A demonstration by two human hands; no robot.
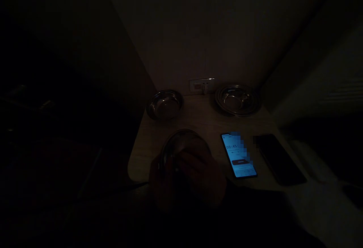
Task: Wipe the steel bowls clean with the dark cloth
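Note:
The room is very dark. A steel bowl (181,139) is held tilted over the near edge of a small pale table (204,121). My right hand (202,173) is curled over the bowl's lower right side. On the bowl's left rim my left hand (158,174) grips too, though it is barely visible in the gloom. The lower half of the bowl is hidden behind my fingers.
A second steel bowl (165,104) sits at the back left, a stack of steel plates (237,99) at the back right. A wall socket (201,85) lies between them. A lit phone (238,155) and a dark phone (279,159) lie to the right.

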